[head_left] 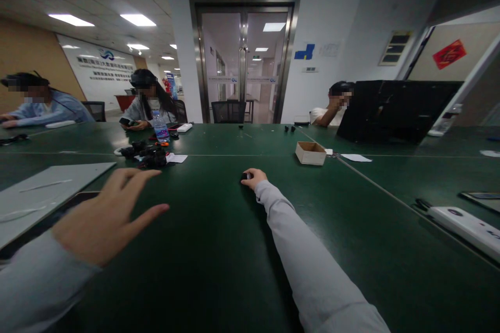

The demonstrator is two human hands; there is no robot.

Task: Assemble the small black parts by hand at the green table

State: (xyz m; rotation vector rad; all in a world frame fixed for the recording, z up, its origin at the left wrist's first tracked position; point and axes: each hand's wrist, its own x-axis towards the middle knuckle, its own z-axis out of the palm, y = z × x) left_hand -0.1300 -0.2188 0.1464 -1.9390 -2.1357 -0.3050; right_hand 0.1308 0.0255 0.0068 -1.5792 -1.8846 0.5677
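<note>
Stretched forward over the green table (219,250), my right hand (255,178) has its thumb and fingers closed around a small black object (245,177), low at the tabletop. The object's kind is too small to make out. My left hand (113,213) hovers above the table at the left, fingers and thumb spread, holding nothing. Beside it lies a grey-white board (50,187) with thin white strips on top, partly hidden by the hand.
An open cardboard box (310,154) stands right of my right hand. Black gear (146,153) and a water bottle (160,127) are at far left. A white power strip (466,229) lies at right, a large black monitor (398,112) behind. Several people sit across the table.
</note>
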